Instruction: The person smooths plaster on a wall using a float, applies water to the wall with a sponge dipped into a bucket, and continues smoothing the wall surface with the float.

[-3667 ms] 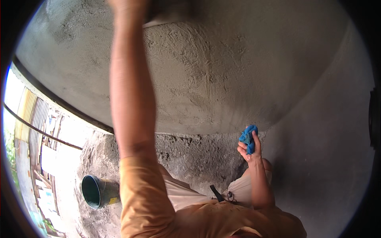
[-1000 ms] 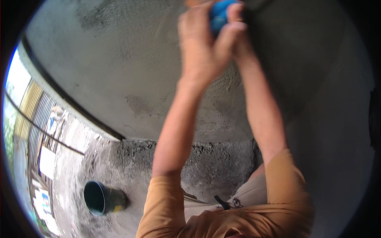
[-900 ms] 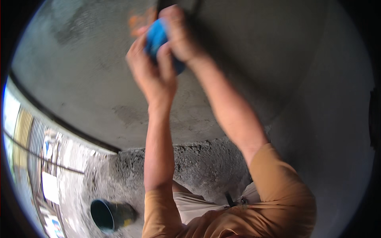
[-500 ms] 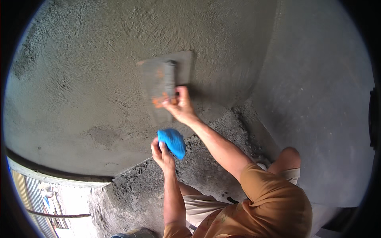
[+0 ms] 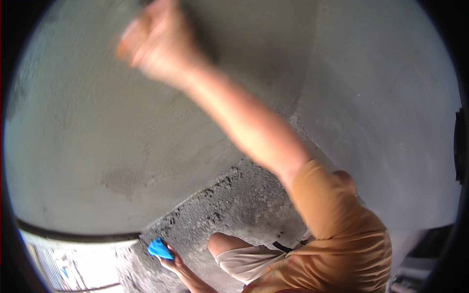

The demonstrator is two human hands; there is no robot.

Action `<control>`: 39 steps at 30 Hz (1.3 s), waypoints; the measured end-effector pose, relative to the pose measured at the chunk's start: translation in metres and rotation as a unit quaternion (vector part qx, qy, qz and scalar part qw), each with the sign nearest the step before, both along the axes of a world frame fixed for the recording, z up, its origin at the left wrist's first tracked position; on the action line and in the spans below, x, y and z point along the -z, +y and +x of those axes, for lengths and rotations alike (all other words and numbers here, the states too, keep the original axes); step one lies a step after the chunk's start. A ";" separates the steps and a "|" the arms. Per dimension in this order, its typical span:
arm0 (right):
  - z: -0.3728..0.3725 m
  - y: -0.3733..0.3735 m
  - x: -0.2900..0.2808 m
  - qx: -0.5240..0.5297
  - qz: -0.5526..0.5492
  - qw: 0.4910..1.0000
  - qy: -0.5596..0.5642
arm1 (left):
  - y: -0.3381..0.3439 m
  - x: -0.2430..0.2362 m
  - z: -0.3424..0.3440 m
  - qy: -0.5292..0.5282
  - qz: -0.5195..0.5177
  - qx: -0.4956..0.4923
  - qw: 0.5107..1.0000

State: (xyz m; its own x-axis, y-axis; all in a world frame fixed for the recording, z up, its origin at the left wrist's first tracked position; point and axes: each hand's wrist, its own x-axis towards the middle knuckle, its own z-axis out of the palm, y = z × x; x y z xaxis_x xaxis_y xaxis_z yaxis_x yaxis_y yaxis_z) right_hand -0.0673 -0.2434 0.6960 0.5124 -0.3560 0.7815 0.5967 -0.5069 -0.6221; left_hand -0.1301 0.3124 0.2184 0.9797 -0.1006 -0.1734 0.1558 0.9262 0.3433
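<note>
At the top of the view, my right hand (image 5: 163,46) reaches up against the grey cement-plastered wall (image 5: 97,122), blurred by motion. Its fingers are closed on the plastering trowel; only an orange bit beside the fingers and a dark end at the upper edge show, and the blade is hidden or outside the picture. Low on the left, my left hand (image 5: 172,260) grips a soft blue sponge-like lump (image 5: 160,249), held away from the wall above the rough ground. The wall looks damp, with a darker patch low on it.
A smoother grey wall (image 5: 381,122) meets the plastered one at a corner on the right. Crumbly mortar lies on the ground (image 5: 210,205) along the wall's foot. My bent knee (image 5: 227,244) is close by. Bright corrugated sheeting (image 5: 44,266) stands at the lower left.
My right hand has swept up and left with the trowel, whose blade was in full sight before. My left hand has dropped down and left with the blue lump.
</note>
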 end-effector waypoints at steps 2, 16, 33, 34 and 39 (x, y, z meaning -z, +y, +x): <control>0.028 0.054 0.073 0.141 -0.102 0.980 -0.099 | 0.008 0.006 -0.006 0.022 -0.076 -0.012 0.997; -0.056 -0.236 -0.006 0.088 0.146 0.984 -0.044 | 0.042 -0.060 -0.116 0.108 -0.151 -0.096 0.978; -0.081 -0.302 0.173 0.237 -0.008 0.971 -0.030 | -0.001 -0.021 -0.073 0.180 0.356 -0.198 0.895; -0.079 -0.309 0.135 0.204 0.027 0.972 -0.109 | 0.002 -0.028 -0.080 0.180 0.364 -0.208 0.890; -0.036 -0.208 0.025 0.082 -0.023 0.994 -0.066 | -0.006 -0.054 -0.047 0.196 0.367 -0.201 0.887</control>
